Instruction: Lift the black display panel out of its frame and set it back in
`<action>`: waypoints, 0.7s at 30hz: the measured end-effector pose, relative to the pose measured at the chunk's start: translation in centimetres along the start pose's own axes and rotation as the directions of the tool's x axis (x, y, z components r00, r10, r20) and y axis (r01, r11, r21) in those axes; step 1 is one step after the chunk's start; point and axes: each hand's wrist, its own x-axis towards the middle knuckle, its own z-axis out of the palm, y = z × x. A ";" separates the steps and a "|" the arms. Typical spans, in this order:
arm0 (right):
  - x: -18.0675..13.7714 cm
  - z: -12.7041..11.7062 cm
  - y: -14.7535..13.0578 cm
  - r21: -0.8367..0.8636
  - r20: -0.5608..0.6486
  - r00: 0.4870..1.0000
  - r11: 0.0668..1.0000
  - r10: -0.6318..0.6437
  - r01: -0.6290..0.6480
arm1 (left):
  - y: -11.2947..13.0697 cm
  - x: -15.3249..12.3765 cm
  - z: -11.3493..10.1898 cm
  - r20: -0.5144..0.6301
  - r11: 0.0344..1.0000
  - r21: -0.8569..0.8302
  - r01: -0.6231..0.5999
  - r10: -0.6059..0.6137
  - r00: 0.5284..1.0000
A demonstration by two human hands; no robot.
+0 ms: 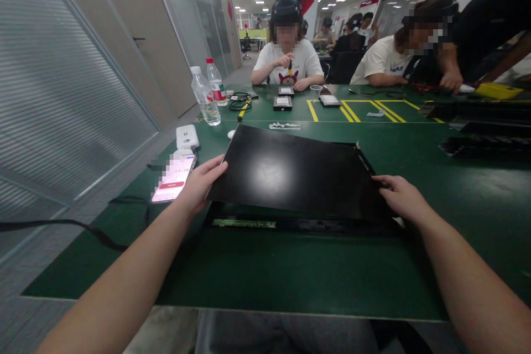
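Note:
A glossy black display panel (pixel 290 177) is held tilted over the table, its left side raised higher than its right. My left hand (pixel 207 177) grips the left edge, thumb on top and fingers beneath. At the right edge, my right hand (pixel 400 194) pinches the panel near its corner. Under the panel lies a black frame (pixel 332 225) with a green circuit board strip (pixel 244 223) showing along its near side. The panel hides most of this frame, and I cannot tell whether the panel's right side touches it.
Left of the panel lie a lit phone (pixel 176 177) and a white power bank (pixel 187 136). Behind them stand two plastic bottles (pixel 206 97). Hard drives (pixel 282 103) and a coiled cable (pixel 241 102) lie farther back. Several dark panels (pixel 485 146) rest at right. People sit across the green table (pixel 265 276).

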 end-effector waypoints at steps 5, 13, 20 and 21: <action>0.0 0.0 0.0 0.117 0.016 0.999 0.992 0.047 -0.049 | 0.0 -0.3 -0.2 0.034 0.997 0.000 -0.076 0.076 0.997; -0.3 -0.3 -0.5 0.409 -0.067 0.988 0.907 0.138 -0.099 | 0.2 -0.8 0.2 0.073 0.985 -0.006 -0.173 0.173 0.982; -2.2 -2.0 -2.9 0.837 -0.071 0.978 0.545 0.199 -0.050 | 0.1 -0.2 -0.3 0.013 0.980 -0.005 -0.201 0.201 0.979; -2.7 -2.4 -3.2 0.863 -0.020 0.986 0.500 0.166 -0.066 | 0.1 0.0 -0.4 0.021 0.979 -0.013 -0.201 0.202 0.979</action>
